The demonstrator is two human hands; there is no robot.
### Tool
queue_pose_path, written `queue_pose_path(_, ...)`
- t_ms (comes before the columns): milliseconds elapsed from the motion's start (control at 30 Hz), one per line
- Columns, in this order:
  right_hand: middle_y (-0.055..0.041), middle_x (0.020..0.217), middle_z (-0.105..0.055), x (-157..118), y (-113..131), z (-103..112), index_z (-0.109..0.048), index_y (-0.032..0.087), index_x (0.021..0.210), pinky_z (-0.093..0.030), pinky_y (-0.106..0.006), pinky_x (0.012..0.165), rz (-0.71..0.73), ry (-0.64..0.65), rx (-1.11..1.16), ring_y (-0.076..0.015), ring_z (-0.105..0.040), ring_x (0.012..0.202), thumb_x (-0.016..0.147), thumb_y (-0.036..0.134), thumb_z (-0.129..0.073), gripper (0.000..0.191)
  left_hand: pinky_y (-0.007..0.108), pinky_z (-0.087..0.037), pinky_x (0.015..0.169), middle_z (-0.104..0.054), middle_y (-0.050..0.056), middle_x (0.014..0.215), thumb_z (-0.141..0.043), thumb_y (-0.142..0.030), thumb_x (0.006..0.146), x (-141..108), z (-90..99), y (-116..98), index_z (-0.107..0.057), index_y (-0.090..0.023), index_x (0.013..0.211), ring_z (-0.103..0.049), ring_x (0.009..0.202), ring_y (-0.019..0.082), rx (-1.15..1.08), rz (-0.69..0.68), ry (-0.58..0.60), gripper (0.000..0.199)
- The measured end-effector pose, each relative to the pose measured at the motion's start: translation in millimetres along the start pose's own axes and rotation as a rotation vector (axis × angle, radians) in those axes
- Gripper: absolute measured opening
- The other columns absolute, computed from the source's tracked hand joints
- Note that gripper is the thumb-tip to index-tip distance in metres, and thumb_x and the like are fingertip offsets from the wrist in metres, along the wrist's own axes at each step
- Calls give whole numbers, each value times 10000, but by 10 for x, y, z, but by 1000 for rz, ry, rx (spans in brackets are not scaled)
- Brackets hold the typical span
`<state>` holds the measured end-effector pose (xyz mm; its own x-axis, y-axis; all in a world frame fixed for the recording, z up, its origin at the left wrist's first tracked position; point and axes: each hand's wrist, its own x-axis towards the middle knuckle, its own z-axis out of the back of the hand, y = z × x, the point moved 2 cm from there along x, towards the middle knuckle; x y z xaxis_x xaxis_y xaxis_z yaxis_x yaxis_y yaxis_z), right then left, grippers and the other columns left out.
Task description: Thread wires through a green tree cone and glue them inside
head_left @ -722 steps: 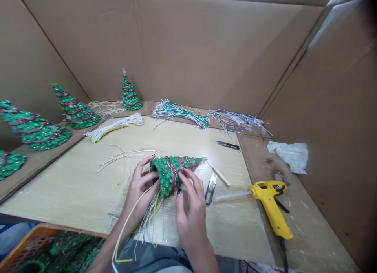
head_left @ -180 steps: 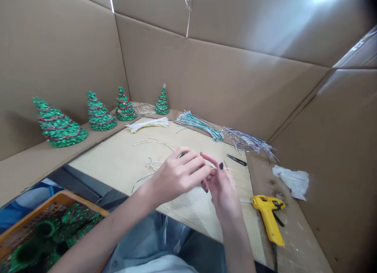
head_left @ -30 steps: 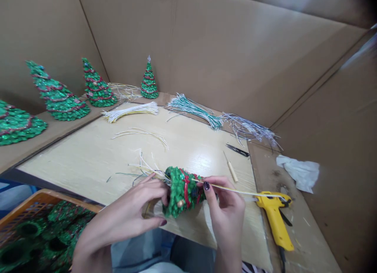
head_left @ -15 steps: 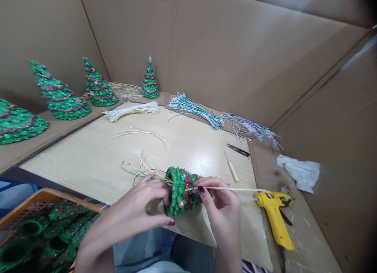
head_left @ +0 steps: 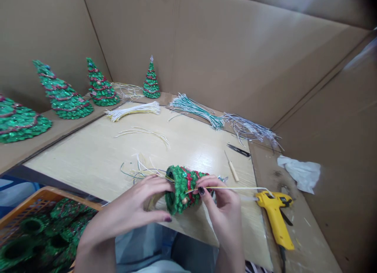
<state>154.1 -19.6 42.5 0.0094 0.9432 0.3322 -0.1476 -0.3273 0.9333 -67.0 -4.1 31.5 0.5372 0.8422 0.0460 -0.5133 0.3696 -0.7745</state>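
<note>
A green tree figure [head_left: 179, 190] with red trim lies on its side between my hands, its hollow base facing left. Thin wires [head_left: 141, 169] trail out of that base onto the table. My left hand [head_left: 141, 198] is at the base opening, some fingers hidden inside or behind the rim, the thumb held apart below. A thin yellow and white wire [head_left: 232, 187] is pinched between thumb and fingers of my right hand [head_left: 219, 198]; its left end lies against the tree's side.
Yellow glue gun [head_left: 275, 214] at right, near a white cloth [head_left: 300, 173]. Awl [head_left: 232, 167] and snips [head_left: 238, 150] lie behind my right hand. Wire bundles [head_left: 196, 110] and standing trees [head_left: 151, 82] line the back. Orange basket [head_left: 48, 190] of trees at lower left.
The tree has turned slightly and shifted a little to the right. The left thumb has moved off its lower rim slightly. My right hand still pinches the wire.
</note>
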Motion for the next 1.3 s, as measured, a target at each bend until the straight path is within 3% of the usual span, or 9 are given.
queue_pose_path(133, 3, 917, -705, -5, 0, -8, -685, 250, 882, -496, -265, 833, -2, 8, -5, -148, -653, 933, 937, 173, -600, 127, 354, -433, 1056, -691, 41, 1250, -613, -374, 930, 25, 22, 55, -696, -282, 1193, -583, 1217, 237, -56, 28, -45, 291)
queue_pose_path(233, 12, 893, -704, 1, 4, -24, -686, 252, 879, -491, -253, 820, 8, 0, -36, -140, -649, 915, 934, 161, -596, 140, 268, -477, 838, -729, 25, 997, -539, -360, 961, 99, 13, -15, -723, -238, 1016, -642, 958, 193, -142, 57, 15, 228)
queue_pose_path(300, 16, 886, -704, 5, 12, -34, -685, 255, 871, -488, -243, 799, 21, -10, -57, -136, -645, 905, 933, 158, -594, 146, 233, -426, 660, -688, 4, 803, -515, -350, 963, 149, -2, -61, -696, -203, 874, -594, 737, 152, -215, 105, 89, 249)
queue_pose_path(367, 18, 883, -702, 9, 28, -41, -683, 255, 862, -485, -236, 780, 34, -13, -79, -132, -643, 897, 932, 154, -593, 152, 226, -363, 586, -637, -9, 706, -504, -327, 954, 183, -17, -84, -649, -185, 780, -531, 641, 130, -285, 145, 136, 267)
queue_pose_path(633, 5, 902, -682, 25, 124, -65, -732, 258, 852, -472, -285, 833, 155, 62, -216, -144, -625, 893, 893, 111, -642, 177, 205, -361, 582, -605, -9, 630, -522, -264, 890, 239, -62, -87, -636, -159, 735, -529, 611, 117, -475, 186, 156, 219)
queue_pose_path(833, -5, 909, -653, 22, 130, -73, -739, 248, 852, -477, -265, 794, 128, 60, -284, -147, -620, 892, 863, 127, -674, 138, 199, -334, 523, -573, -21, 553, -533, -251, 854, 301, -96, -93, -614, -160, 684, -498, 540, 108, -512, 180, 119, 209)
queue_pose_path(1100, 33, 822, -708, -63, 43, 126, -731, 283, 869, -480, -202, 680, 0, -105, -115, -114, -641, 770, 897, 220, -664, 96, 216, -328, 557, -561, -36, 616, -482, -289, 931, 180, -72, -59, -587, -188, 783, -492, 591, 118, -357, 182, 139, 207)
queue_pose_path(1300, 25, 685, -693, -138, -26, 321, -742, 234, 868, -470, -201, 590, -66, -396, 66, -97, -618, 599, 859, 350, -731, 117, 223, -359, 591, -535, -41, 676, -418, -443, 997, 17, 61, 30, -561, -211, 916, -482, 622, 131, -267, 185, 53, 285)
